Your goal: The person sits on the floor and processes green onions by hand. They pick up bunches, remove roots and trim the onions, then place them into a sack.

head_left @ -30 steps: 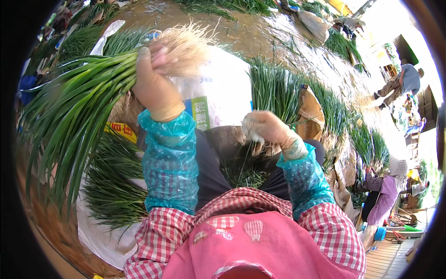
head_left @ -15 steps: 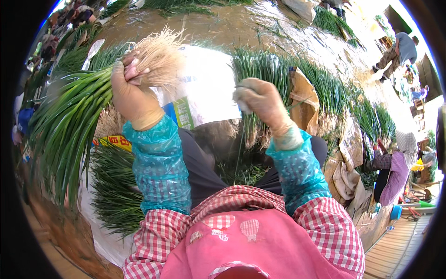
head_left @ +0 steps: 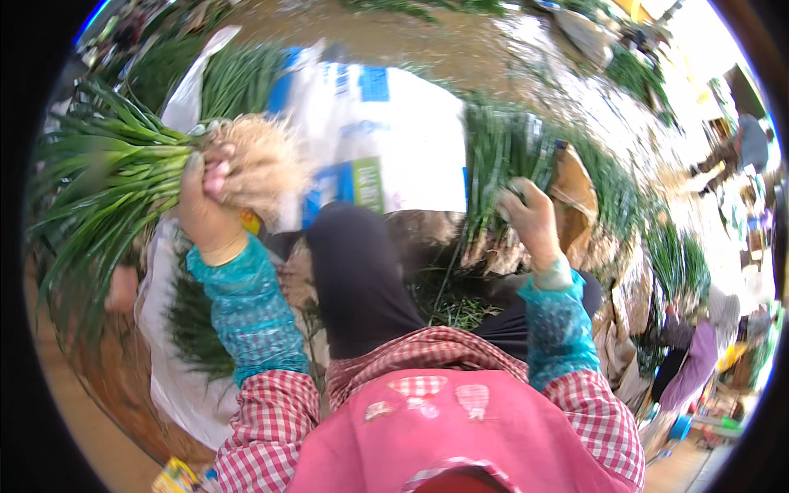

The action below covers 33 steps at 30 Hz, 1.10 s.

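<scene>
A thick bunch of scallions (head_left: 136, 160) is in my left hand (head_left: 207, 215), held round its pinkish lower stems. The pale, stringy roots point right and the long green leaves fan out left, a little blurred. My right hand (head_left: 534, 220), with its fingers curled closed, is in front of a row of scallions (head_left: 497, 148) lying beyond my knees. Whatever those fingers hold, if anything, is hidden. Between the two hands lies a white sack (head_left: 419, 123) with blue and green patches.
More scallions (head_left: 193, 320) lie on white sheeting (head_left: 160, 361) at my left. A brown sack piece (head_left: 574, 193) leans on the right-hand row. Loose green leaves (head_left: 460, 308) are scattered between my legs. A person in purple (head_left: 690, 366) sits at the right; another person (head_left: 749, 148) is farther back.
The view has shifted, and my left hand with its bunch is lower and farther left, the leaves swung more level. My right hand appears lower and farther right, fingers still curled.
</scene>
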Tool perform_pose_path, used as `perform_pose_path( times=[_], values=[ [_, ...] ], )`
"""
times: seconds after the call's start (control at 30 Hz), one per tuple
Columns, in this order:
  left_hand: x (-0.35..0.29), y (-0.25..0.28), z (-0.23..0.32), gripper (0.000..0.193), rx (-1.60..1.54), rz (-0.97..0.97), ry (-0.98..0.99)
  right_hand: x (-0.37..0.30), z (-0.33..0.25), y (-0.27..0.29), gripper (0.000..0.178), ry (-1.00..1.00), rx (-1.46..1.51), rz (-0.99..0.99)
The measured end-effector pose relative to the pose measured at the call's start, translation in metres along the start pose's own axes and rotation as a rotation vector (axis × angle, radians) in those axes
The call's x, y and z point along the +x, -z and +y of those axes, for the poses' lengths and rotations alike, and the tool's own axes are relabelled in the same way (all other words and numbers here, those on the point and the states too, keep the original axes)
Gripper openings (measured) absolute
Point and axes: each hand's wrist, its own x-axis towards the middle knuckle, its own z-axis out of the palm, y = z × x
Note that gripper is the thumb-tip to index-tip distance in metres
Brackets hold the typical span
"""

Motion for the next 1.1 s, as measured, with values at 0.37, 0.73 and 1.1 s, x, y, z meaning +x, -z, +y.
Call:
perform_pose_path(
  times=[0.37, 0.73, 1.1],
  values=[
    [-0.148, 0.352, 0.128, 0.06, 0.372, 0.081, 0.482, -0.065, 0.287, -0.019, 0.048, 0.498, -1.526, -1.414],
    [-0.39, 0.504, -0.116, 0.034, -0.163, 1.066, 0.771, -0.073, 0.154, -0.07, 0.035, -0.685, -0.357, -0.81],
    [-0.373, 0.529, -0.134, 0.042, 0.477, 1.333, 1.137, -0.096, 0.191, -0.061, 0.028, -0.855, -0.295, -0.774]
  ],
)
